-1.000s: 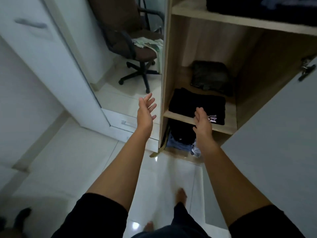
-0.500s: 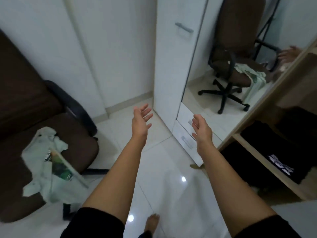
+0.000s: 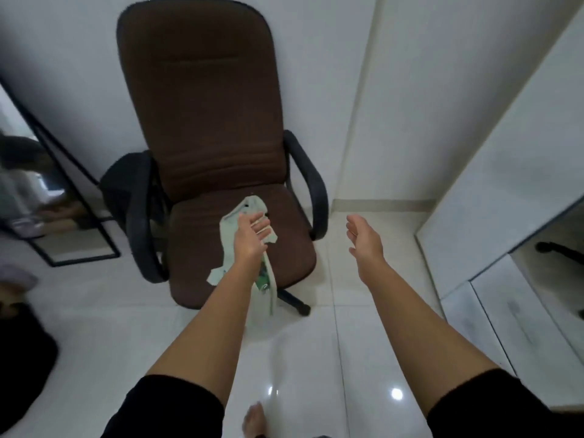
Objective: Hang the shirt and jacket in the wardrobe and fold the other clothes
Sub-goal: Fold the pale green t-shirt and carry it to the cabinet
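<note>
Pale green-and-white garment (image 3: 228, 230) crumpled on brown chair seat (image 3: 290, 248), hem trailing off front edge toward 6 o'clock. Left hand (image 3: 251, 235) over it, fingers (image 3: 262, 223) spread wide, holding nothing, seemingly poised to gather cloth. Right hand (image 3: 363, 240) at 3 o'clock, relaxed, empty, likely readied for second corner.

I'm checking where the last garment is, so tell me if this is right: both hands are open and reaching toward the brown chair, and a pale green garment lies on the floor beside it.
Not quite. In the head view the garment lies on the seat of the chair, draping over its front edge, not on the floor beside it. The rest holds: the left hand and right hand are both open, reaching toward the chair.
</note>
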